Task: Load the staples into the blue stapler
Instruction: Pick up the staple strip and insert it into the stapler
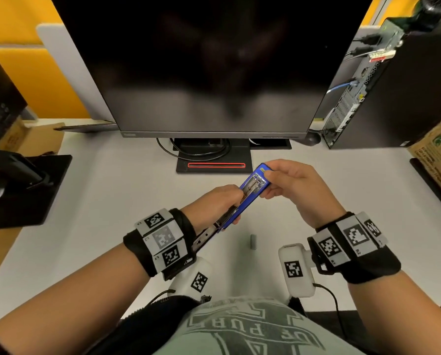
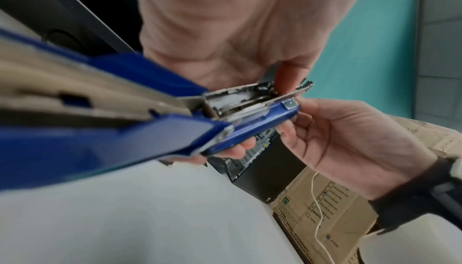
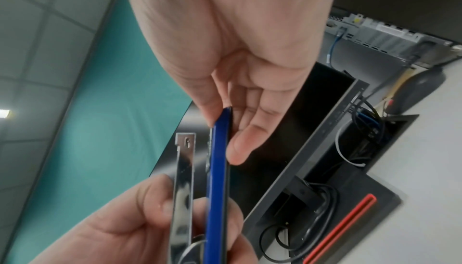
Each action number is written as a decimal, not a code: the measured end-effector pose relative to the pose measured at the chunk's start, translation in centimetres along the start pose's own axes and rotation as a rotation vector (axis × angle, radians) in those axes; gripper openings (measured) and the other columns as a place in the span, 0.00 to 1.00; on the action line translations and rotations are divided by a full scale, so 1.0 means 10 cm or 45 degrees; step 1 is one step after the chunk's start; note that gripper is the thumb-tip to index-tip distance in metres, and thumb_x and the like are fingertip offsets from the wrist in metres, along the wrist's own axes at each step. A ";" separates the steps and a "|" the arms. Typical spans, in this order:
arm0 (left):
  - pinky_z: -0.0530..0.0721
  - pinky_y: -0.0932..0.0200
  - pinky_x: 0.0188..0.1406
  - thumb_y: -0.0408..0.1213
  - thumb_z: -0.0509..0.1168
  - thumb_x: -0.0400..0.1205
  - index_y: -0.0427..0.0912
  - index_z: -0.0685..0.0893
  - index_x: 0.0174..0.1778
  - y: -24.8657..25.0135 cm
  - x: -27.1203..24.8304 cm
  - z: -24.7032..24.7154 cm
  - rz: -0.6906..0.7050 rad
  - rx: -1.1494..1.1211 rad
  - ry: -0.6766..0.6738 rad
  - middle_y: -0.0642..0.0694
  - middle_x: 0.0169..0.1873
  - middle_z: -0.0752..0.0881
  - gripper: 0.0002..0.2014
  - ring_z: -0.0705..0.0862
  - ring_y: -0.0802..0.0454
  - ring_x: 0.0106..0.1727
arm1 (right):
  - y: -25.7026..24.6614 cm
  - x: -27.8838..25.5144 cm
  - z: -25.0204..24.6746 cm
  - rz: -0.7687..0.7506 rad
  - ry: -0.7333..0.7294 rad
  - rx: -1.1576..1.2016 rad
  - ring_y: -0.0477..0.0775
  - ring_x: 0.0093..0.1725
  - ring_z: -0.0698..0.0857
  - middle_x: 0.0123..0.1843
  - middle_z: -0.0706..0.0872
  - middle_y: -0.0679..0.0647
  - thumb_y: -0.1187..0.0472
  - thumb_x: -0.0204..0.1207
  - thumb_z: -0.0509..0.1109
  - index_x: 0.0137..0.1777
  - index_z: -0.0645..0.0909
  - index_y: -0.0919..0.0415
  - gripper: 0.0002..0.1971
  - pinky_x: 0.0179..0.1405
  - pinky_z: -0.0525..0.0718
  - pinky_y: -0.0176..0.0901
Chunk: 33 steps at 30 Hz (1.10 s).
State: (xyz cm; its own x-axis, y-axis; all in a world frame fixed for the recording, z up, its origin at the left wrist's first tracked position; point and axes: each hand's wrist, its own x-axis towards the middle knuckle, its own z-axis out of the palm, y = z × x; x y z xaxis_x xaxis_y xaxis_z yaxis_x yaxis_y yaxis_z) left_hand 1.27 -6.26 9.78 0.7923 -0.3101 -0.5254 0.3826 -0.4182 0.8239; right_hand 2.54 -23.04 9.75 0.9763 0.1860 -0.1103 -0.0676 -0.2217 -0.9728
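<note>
The blue stapler (image 1: 233, 213) is held open in the air above the white desk (image 1: 106, 226). Its shiny metal staple rail (image 1: 205, 235) sticks out toward my left wrist. My left hand (image 1: 233, 201) grips the stapler around its middle, with the thumb on the metal channel (image 2: 250, 98). My right hand (image 1: 268, 176) pinches the far tip of the blue arm (image 3: 218, 169) between thumb and fingers. In the right wrist view the rail (image 3: 183, 179) runs beside the blue arm. A small grey strip of staples (image 1: 253, 242) lies on the desk below, between my wrists.
A dark monitor (image 1: 214, 65) stands behind the hands, its base (image 1: 214, 166) with a red slot and looped cables. A black PC tower (image 1: 393, 85) and a cardboard box (image 1: 437, 155) are at the right. A black pad (image 1: 35, 188) lies at the left.
</note>
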 end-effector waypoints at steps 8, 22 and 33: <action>0.76 0.60 0.28 0.34 0.52 0.80 0.38 0.74 0.47 -0.19 -0.02 -0.08 -0.048 -0.007 0.065 0.42 0.33 0.80 0.07 0.79 0.52 0.31 | 0.47 0.15 -0.11 0.469 -0.113 0.354 0.57 0.31 0.88 0.38 0.87 0.64 0.58 0.79 0.61 0.51 0.80 0.64 0.11 0.36 0.89 0.44; 0.76 0.55 0.33 0.33 0.51 0.78 0.40 0.74 0.38 -0.44 -0.02 -0.11 -0.123 -0.167 0.124 0.40 0.34 0.79 0.08 0.77 0.46 0.35 | 1.23 0.15 0.50 0.548 -0.256 -1.027 0.56 0.42 0.81 0.45 0.84 0.58 0.62 0.67 0.69 0.50 0.80 0.66 0.12 0.33 0.77 0.41; 0.75 0.59 0.28 0.30 0.51 0.77 0.41 0.74 0.36 -0.45 -0.04 -0.13 -0.088 -0.215 0.080 0.41 0.31 0.80 0.08 0.77 0.50 0.30 | 0.03 -0.18 0.25 0.132 -0.051 0.303 0.50 0.27 0.81 0.30 0.83 0.58 0.70 0.71 0.70 0.40 0.85 0.69 0.03 0.28 0.83 0.37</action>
State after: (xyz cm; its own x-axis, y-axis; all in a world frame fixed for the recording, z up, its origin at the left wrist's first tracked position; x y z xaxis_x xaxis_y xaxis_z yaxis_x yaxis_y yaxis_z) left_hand -0.13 -3.20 6.56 0.7874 -0.2295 -0.5721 0.5074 -0.2856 0.8130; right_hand 0.29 -21.08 9.15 0.9531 0.2131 -0.2151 -0.2177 -0.0113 -0.9759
